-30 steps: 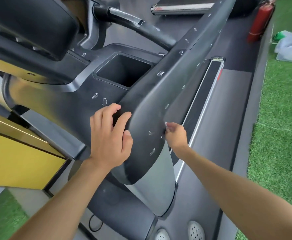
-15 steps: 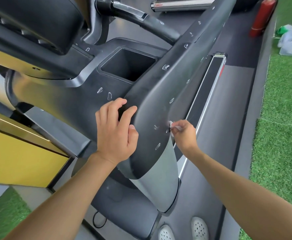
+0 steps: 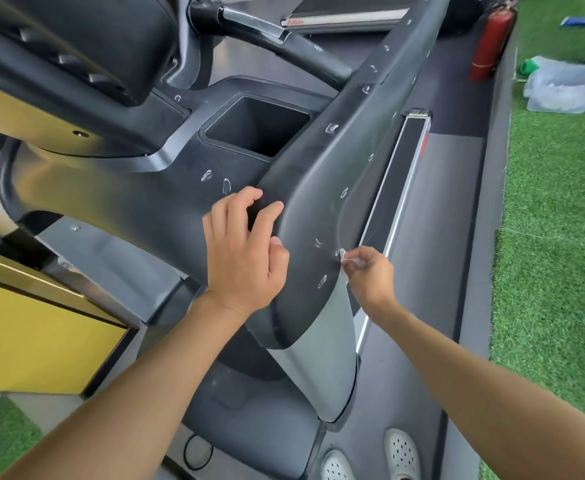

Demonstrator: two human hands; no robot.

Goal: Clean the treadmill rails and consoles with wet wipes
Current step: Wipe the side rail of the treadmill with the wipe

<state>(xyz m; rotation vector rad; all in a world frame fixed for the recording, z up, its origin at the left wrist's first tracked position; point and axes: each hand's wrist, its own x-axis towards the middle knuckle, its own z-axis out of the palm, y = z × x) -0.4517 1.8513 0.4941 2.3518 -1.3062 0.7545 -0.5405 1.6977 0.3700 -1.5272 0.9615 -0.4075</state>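
Red extinguisher [image 3: 490, 43] — bag [image 3: 564, 86] on turf [image 3: 554, 237]

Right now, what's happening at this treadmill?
A person is cleaning the treadmill's black side rail. The left hand grips the rail's inner edge, while the right hand pinches a small white wet wipe against its outer edge. Several whitish smudges show along the rail, so cleaning isn't finished.

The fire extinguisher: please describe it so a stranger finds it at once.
Start at the green grass on the right and follow its inner edge to the top. The fire extinguisher stands there: the only tall red cylinder among grey and black parts.
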